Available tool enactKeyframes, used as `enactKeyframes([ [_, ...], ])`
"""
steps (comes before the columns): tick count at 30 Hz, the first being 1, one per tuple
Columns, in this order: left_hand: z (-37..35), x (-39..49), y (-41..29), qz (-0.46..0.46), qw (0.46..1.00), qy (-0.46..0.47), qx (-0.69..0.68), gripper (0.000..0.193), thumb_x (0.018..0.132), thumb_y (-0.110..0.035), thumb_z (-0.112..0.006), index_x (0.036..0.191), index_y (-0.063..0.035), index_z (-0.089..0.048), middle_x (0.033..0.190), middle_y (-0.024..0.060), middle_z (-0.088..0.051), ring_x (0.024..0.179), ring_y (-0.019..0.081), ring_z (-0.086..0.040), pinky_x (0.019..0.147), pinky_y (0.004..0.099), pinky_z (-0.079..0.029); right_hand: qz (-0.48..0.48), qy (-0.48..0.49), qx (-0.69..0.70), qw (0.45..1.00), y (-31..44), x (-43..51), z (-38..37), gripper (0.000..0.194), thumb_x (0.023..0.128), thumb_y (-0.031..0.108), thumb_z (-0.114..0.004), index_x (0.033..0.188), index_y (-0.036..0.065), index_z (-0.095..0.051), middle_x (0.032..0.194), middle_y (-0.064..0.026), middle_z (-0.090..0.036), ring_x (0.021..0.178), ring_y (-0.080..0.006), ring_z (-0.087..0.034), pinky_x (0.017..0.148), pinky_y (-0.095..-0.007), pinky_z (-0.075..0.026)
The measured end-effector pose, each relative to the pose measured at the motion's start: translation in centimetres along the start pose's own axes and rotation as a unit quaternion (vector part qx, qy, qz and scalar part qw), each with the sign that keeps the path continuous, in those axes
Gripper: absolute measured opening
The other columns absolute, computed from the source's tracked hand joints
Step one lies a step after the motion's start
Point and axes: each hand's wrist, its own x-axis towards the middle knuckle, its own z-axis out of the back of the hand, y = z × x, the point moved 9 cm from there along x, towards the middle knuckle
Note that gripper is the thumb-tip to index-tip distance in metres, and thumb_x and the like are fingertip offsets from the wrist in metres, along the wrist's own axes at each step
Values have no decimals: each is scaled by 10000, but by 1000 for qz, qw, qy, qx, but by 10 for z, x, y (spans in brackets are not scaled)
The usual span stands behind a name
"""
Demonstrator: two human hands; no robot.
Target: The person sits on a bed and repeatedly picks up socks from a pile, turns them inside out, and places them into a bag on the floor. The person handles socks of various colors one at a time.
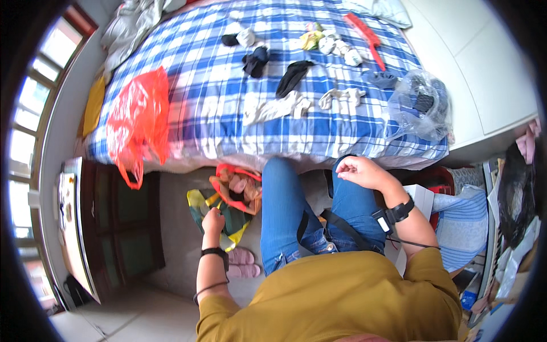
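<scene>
My left hand (213, 221) is curled above a green and yellow bag (237, 220) on the floor; whether it holds anything cannot be seen. An open red bag (235, 186) with cloth items inside lies beyond it. My right hand (361, 172) hovers over my right knee, fingers bent, with nothing visible in it. On the blue and white checked bedspread (205, 98) lie white socks (277, 107), a pale pair (342, 97), a black sock (292, 78), a dark bundle (255, 62), rolled white socks (335, 44) and a yellow bundle (311, 39).
A red plastic bag (141, 115) rests at the bed's left edge, and a clear plastic bag (421, 104) with dark items at the right. A red bed brush (367, 36) lies farther back. Pink slippers (242, 263) are on the floor; a dark wooden cabinet (124, 222) stands left.
</scene>
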Motion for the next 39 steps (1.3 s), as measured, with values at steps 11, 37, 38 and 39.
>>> enactKeyframes([
  [11,226,141,-253,-228,907,-343,-91,335,838,-232,-590,1095,-19,-555,1104,177,-588,1043,358,-538,889,423,-418,0,-67,-278,958,156,11,216,310,821,143,-633,1111,49,-578,942,-118,-650,845,-198,-625,749,-316,-491],
  [37,184,191,-269,-155,897,-412,-27,410,737,-159,-505,1130,-64,-572,1249,132,-531,1205,310,-450,1039,443,-287,-13,-162,3,987,-9,371,320,439,804,345,-711,1068,12,-601,943,-36,-644,847,-109,-611,719,-246,-480],
  [38,185,190,-269,-157,895,-416,-27,406,738,-163,-505,1125,-63,-573,1244,132,-534,1200,310,-453,1037,440,-289,-15,-115,90,989,-6,354,310,438,837,367,-671,1112,37,-585,954,-17,-642,854,-100,-609,715,-250,-481],
  [39,185,189,-270,-162,891,-423,-29,402,739,-167,-504,1120,-62,-575,1240,132,-537,1196,310,-457,1036,438,-291,-41,-118,117,985,-7,337,307,437,855,365,-649,1166,72,-559,1004,-12,-628,873,-102,-602,721,-265,-491],
])
